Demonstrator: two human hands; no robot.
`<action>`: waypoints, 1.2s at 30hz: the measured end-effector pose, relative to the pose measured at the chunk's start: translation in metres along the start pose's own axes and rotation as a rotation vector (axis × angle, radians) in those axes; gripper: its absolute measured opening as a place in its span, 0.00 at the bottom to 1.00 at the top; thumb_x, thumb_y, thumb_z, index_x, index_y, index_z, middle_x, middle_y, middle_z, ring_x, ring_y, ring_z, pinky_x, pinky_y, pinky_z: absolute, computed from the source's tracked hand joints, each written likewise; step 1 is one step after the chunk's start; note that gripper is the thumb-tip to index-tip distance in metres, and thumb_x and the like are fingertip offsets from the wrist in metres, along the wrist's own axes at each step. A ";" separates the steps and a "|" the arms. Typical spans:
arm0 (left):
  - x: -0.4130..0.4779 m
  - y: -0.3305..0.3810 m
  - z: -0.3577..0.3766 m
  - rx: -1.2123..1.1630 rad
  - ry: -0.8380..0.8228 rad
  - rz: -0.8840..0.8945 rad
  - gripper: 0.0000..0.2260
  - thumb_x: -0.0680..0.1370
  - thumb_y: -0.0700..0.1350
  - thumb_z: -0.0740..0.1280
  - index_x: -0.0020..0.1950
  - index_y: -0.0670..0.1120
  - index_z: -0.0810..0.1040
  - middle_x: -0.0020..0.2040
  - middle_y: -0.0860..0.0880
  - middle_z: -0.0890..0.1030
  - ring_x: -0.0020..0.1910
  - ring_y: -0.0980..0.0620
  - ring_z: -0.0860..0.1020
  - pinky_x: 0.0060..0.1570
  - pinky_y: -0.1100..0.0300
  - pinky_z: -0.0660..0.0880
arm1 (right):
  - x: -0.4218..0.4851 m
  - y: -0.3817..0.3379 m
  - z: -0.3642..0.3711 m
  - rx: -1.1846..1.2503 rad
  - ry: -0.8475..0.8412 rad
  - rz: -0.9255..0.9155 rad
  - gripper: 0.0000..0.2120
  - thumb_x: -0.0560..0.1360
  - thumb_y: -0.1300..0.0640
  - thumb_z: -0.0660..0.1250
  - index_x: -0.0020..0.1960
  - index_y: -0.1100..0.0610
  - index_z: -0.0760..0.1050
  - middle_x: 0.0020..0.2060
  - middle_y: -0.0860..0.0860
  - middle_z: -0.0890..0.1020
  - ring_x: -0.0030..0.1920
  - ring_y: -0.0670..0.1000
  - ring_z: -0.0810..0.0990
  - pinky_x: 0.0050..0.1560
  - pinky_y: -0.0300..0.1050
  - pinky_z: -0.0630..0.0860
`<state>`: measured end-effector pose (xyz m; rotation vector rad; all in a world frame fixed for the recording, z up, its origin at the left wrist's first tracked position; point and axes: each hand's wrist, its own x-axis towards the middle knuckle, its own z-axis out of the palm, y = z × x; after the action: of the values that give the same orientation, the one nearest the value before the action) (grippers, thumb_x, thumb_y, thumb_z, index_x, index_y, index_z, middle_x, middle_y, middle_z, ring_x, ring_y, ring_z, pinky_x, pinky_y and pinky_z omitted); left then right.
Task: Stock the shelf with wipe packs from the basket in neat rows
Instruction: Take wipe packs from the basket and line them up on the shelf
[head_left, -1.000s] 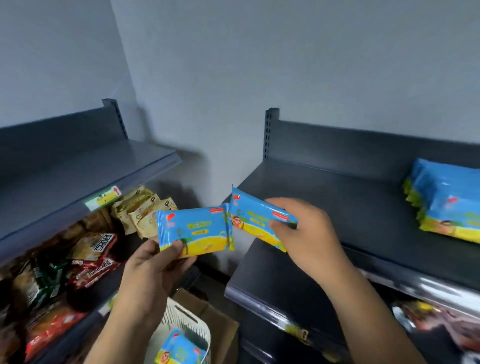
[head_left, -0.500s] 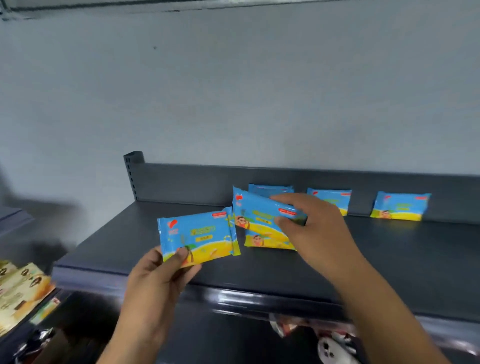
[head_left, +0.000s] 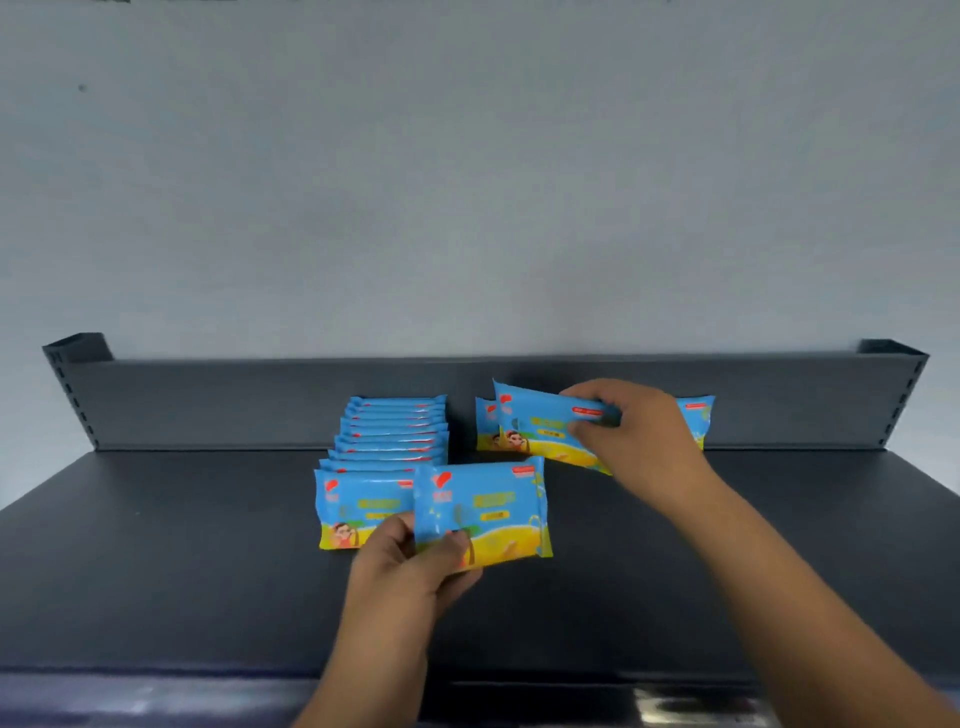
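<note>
A dark grey shelf fills the lower half of the view. A row of several blue-and-yellow wipe packs stands upright at its middle, running back to the rear wall. My left hand grips one wipe pack by its lower left corner, just right of the row's front pack. My right hand holds a second, tilted wipe pack by its top edge, in front of a pack standing against the rear wall. Another pack stands behind my right hand, mostly hidden. The basket is out of view.
The shelf's raised back panel runs the full width, with slotted uprights at both ends. A plain grey wall rises behind. The shelf's front edge strip crosses the bottom of the view.
The view swung from the corner and basket to face the shelf squarely. Both hands carried their packs forward over the shelf; my right hand reached toward the back row.
</note>
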<state>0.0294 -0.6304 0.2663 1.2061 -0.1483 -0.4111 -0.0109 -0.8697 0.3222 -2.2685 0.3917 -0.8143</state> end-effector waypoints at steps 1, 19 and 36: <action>0.004 -0.004 0.006 0.026 -0.012 -0.017 0.09 0.77 0.30 0.68 0.56 0.37 0.80 0.52 0.41 0.87 0.52 0.44 0.86 0.51 0.49 0.83 | 0.009 0.007 0.003 -0.011 -0.009 0.014 0.13 0.76 0.61 0.72 0.55 0.45 0.83 0.45 0.39 0.83 0.41 0.43 0.81 0.35 0.33 0.75; 0.045 -0.057 0.061 0.459 0.060 0.097 0.07 0.74 0.40 0.76 0.44 0.53 0.83 0.42 0.54 0.86 0.42 0.57 0.84 0.48 0.55 0.82 | 0.099 0.052 0.057 -0.543 -0.165 0.003 0.14 0.73 0.48 0.75 0.59 0.43 0.83 0.52 0.46 0.72 0.57 0.50 0.75 0.54 0.46 0.76; 0.123 -0.063 0.106 0.447 0.370 0.016 0.16 0.79 0.40 0.67 0.68 0.48 0.75 0.63 0.45 0.77 0.58 0.44 0.79 0.58 0.44 0.79 | 0.066 0.051 0.041 -0.339 -0.197 -0.123 0.18 0.70 0.32 0.70 0.51 0.44 0.85 0.48 0.41 0.79 0.52 0.44 0.77 0.57 0.52 0.78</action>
<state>0.0930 -0.7886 0.2332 1.6984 0.0755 -0.1353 0.0636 -0.9175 0.2930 -2.6836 0.3197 -0.6115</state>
